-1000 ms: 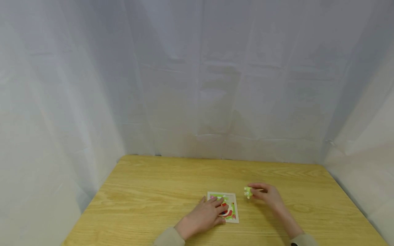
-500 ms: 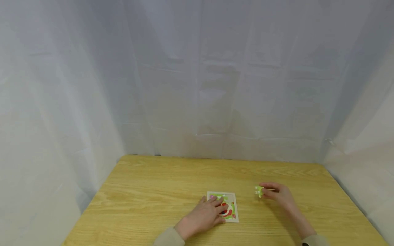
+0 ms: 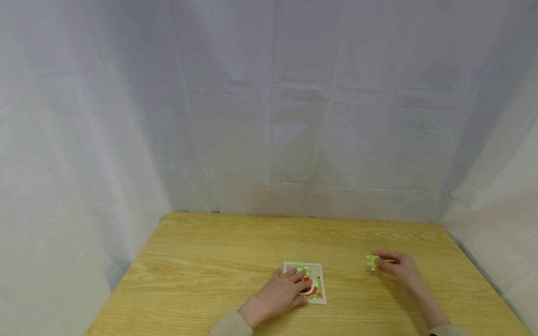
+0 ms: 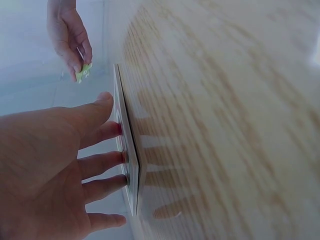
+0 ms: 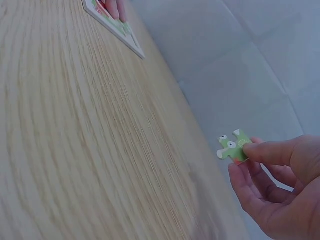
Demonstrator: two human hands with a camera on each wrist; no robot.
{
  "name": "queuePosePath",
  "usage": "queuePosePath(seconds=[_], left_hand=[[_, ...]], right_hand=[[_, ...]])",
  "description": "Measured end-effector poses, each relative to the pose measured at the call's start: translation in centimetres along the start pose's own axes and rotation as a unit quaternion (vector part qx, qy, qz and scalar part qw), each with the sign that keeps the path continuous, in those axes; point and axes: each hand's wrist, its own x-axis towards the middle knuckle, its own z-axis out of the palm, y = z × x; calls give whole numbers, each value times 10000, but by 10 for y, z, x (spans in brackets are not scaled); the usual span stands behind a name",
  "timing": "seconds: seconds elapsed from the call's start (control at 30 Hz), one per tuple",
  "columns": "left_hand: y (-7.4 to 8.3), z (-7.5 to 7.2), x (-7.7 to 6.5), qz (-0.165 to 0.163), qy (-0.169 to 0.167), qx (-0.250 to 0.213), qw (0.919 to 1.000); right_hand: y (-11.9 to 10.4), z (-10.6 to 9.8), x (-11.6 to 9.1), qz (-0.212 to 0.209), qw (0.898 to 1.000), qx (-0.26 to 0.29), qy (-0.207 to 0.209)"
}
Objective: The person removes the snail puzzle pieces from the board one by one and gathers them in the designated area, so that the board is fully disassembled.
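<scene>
A small square jigsaw puzzle [image 3: 314, 270] with a pale wooden frame lies on the table, its picture green, red and white. Across its left part rests my left hand [image 3: 277, 294], fingers spread and fingertips touching the picture. In the left wrist view those fingers reach the face of the puzzle tray [image 4: 131, 150]. My right hand [image 3: 399, 268], off to the right above the table, pinches a green jigsaw piece [image 5: 237, 147] between thumb and fingers. Two white-and-black eyes are printed on that piece. Part of the puzzle's picture is hidden under my left hand.
The light wooden table [image 3: 210, 261] carries the puzzle near its front middle. White sheeting [image 3: 269, 116] hangs behind the table's far edge and along both sides.
My right hand has moved rightward, away from the puzzle, with the jigsaw piece still pinched. My left hand and the puzzle have stayed in place.
</scene>
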Motion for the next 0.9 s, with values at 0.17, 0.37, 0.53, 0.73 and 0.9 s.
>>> queuePosePath(seconds=[0.17,0.37,0.53,0.73,0.9], left_hand=[[1,-1,0,8,20,31,10000],[2,-2,-1,82,96,100,9999],[3,-2,-2,79,96,95,9999],[2,-3,-2,103,75,53,9999],[2,-3,-2,47,47,47,10000]], right_hand=[[5,-14,-1,105,9994,-284,146],[9,-26,-3,120,9986,-428,285],[16,-32,-2,-122,9970,-673,358],[20,-40,-2,-80,9940,-1036,357],[22,-48,-2,44,9915,-1261,306]])
